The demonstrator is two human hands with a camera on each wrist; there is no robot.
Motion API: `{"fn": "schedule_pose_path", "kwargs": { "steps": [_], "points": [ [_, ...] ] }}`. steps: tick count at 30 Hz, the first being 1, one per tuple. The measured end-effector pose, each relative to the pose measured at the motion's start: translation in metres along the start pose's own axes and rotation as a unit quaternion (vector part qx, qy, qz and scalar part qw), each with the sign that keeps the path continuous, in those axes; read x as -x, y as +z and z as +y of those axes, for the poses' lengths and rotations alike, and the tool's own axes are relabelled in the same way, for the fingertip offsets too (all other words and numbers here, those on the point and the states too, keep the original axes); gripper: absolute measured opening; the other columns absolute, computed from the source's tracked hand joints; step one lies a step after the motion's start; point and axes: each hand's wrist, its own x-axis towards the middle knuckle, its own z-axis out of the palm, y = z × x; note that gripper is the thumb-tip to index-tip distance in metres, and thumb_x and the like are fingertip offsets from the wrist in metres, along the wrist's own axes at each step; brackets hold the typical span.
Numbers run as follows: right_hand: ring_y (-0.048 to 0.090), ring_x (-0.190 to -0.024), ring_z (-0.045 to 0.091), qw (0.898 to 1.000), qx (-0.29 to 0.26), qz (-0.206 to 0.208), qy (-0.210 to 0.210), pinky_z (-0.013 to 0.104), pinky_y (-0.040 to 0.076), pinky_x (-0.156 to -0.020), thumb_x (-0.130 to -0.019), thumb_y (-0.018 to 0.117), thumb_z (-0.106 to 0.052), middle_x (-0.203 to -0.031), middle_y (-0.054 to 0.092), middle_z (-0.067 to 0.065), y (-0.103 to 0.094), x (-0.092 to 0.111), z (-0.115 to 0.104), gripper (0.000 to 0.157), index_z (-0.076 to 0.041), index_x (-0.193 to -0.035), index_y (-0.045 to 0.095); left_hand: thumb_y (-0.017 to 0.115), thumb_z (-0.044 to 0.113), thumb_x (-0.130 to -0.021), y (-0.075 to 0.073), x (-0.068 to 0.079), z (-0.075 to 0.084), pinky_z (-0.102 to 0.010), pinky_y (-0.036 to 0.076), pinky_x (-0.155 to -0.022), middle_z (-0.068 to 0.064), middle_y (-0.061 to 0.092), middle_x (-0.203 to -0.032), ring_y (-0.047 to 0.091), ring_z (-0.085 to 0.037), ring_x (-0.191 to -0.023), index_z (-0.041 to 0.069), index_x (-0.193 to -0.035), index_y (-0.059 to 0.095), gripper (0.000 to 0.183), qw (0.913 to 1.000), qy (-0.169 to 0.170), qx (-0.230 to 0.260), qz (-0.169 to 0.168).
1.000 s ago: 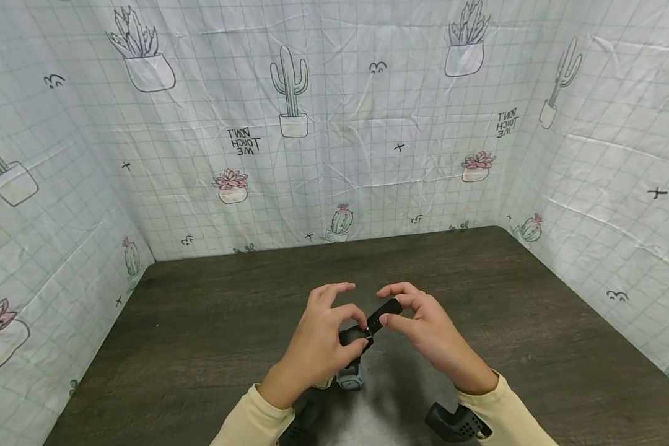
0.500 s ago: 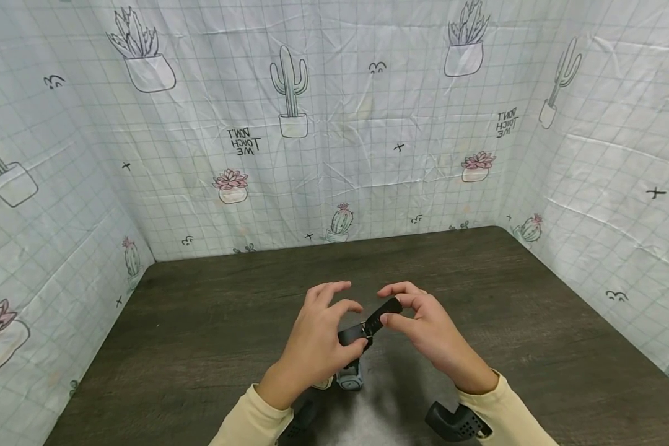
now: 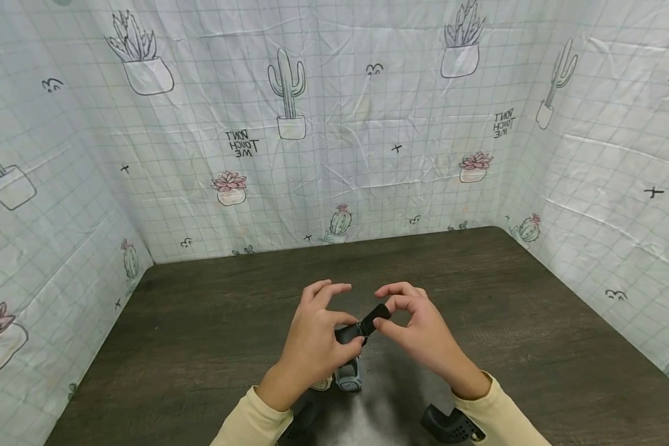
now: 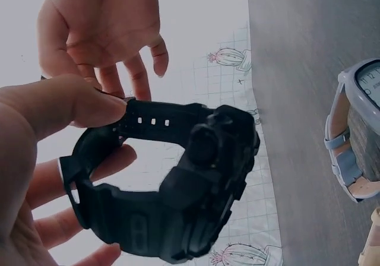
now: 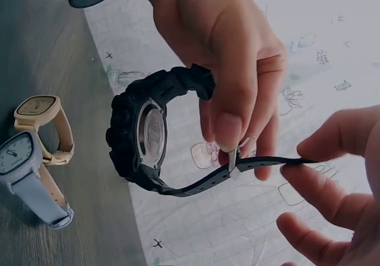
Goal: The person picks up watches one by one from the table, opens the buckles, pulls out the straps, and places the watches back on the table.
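Note:
Both hands hold a black wristwatch (image 5: 122, 136) up over the table, its strap looped through the metal buckle (image 5: 233, 161). My left hand (image 3: 314, 334) pinches the strap by the buckle, thumb on one side and fingers behind. My right hand (image 3: 420, 325) pinches the free strap end (image 3: 376, 317) between thumb and forefinger, its other fingers spread loosely. In the right wrist view the round metal case back faces the camera. The left wrist view shows the chunky case side-on and holes along the strap (image 4: 160, 122).
Below the hands, a light blue watch (image 3: 348, 378) stands on the dark wooden table (image 3: 212, 310). Beside it is a cream watch (image 5: 37, 107), partly hidden by the left wrist in the head view. Patterned cloth (image 3: 334, 155) walls the table's back and sides.
The right hand has shifted slightly left and down, bringing the strap end with it. The left forefinger lifted off the strap half a second ago and is now back on it.

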Motion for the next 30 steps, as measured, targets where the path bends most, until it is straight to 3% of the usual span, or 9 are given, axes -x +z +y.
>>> {"fn": "schedule_pose_path", "kwargs": {
  "steps": [5, 8, 12, 15, 19, 30],
  "points": [
    [0.044, -0.116, 0.024, 0.999, 0.007, 0.005, -0.039, 0.046, 0.037, -0.089, -0.083, 0.078, -0.018, -0.121, 0.061, -0.004, 0.003, 0.0, 0.002, 0.019, -0.025, -0.077, 0.062, 0.087, 0.026, -0.068, 0.001, 0.0, -0.001, -0.05, 0.045, -0.102, -0.002, 0.062, -0.128, 0.044, -0.034, -0.13, 0.018, -0.076, 0.081, 0.013, 0.9996, 0.02, 0.001, 0.018],
    [0.042, -0.117, 0.023, 0.999, 0.011, -0.004, -0.053, 0.05, 0.034, -0.091, -0.079, 0.082, -0.023, -0.125, 0.058, -0.006, 0.003, 0.001, 0.002, 0.021, -0.031, -0.085, 0.063, 0.087, 0.026, -0.068, 0.001, 0.0, -0.002, -0.05, 0.044, -0.103, -0.002, 0.063, -0.126, 0.045, -0.035, -0.13, 0.015, -0.066, 0.078, 0.014, 0.9993, 0.028, 0.003, 0.025],
    [0.039, -0.124, 0.03, 0.996, 0.032, -0.045, -0.069, 0.058, 0.032, -0.091, -0.075, 0.085, -0.028, -0.136, 0.052, -0.002, 0.001, 0.001, 0.01, 0.032, -0.034, -0.101, 0.067, 0.086, 0.022, -0.068, 0.0, 0.0, -0.003, -0.051, 0.04, -0.107, -0.004, 0.064, -0.125, 0.044, -0.035, -0.131, 0.016, -0.059, 0.074, 0.016, 0.9986, 0.041, 0.017, 0.03],
    [0.036, -0.129, 0.036, 0.992, 0.034, -0.086, -0.081, 0.064, 0.035, -0.092, -0.077, 0.084, -0.029, -0.141, 0.05, 0.003, 0.0, -0.001, 0.021, 0.034, -0.032, -0.108, 0.07, 0.084, 0.018, -0.069, 0.0, -0.001, -0.004, -0.051, 0.035, -0.111, -0.004, 0.065, -0.123, 0.046, -0.032, -0.13, 0.02, -0.063, 0.076, 0.01, 0.9976, 0.057, 0.027, 0.027],
    [0.038, -0.129, 0.035, 0.99, 0.029, -0.098, -0.095, 0.06, 0.04, -0.095, -0.079, 0.081, -0.031, -0.14, 0.053, 0.004, 0.002, -0.005, 0.03, 0.026, -0.032, -0.103, 0.073, 0.083, 0.02, -0.071, -0.001, -0.001, -0.005, -0.051, 0.032, -0.113, -0.004, 0.064, -0.124, 0.046, -0.028, -0.13, 0.023, -0.068, 0.077, 0.008, 0.9972, 0.065, 0.033, 0.02],
    [0.037, -0.13, 0.029, 0.991, 0.026, -0.077, -0.108, 0.057, 0.037, -0.096, -0.075, 0.084, -0.032, -0.136, 0.057, 0.002, -0.001, -0.007, 0.032, 0.022, -0.033, -0.095, 0.076, 0.086, 0.025, -0.07, -0.007, 0.0, -0.004, -0.059, 0.041, -0.102, -0.001, 0.054, -0.139, 0.035, -0.035, -0.136, 0.026, -0.08, 0.079, 0.012, 0.998, 0.024, 0.058, 0.001]
  ]
}}
